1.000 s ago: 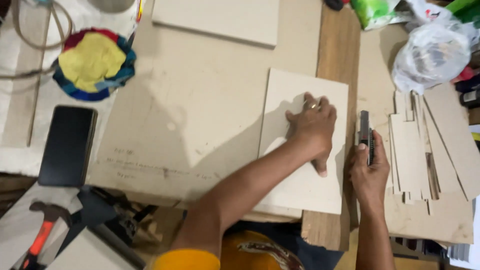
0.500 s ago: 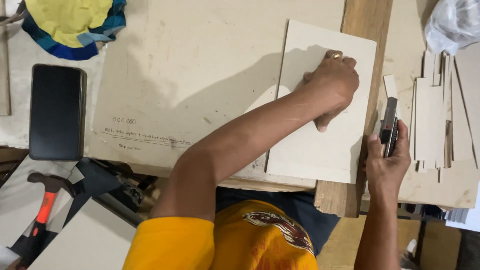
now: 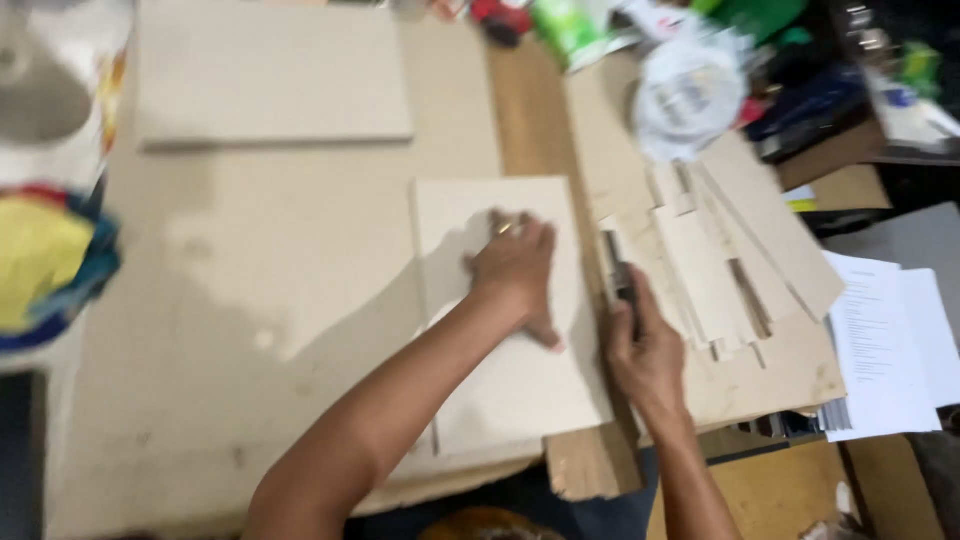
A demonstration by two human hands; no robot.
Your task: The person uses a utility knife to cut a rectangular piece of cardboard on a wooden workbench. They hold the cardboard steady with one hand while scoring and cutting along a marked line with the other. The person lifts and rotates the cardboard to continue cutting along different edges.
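The left hand (image 3: 515, 270) stays pressed flat, fingers spread, on the pale board (image 3: 500, 330) over the wooden plank (image 3: 530, 110); the right hand (image 3: 640, 350), closed around the utility knife (image 3: 618, 275), has drawn closer against the board's right edge; the cut looks about to start.

White papers (image 3: 880, 340) (right), plastic bag (image 3: 690, 90)

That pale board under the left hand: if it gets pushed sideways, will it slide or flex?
The pale board looks flat and rigid, so it would probably slide in one piece rather than bend. The left hand presses flat on it, likely holding it in place. Its near edge seems to overhang the wooden plank, so it might tip.
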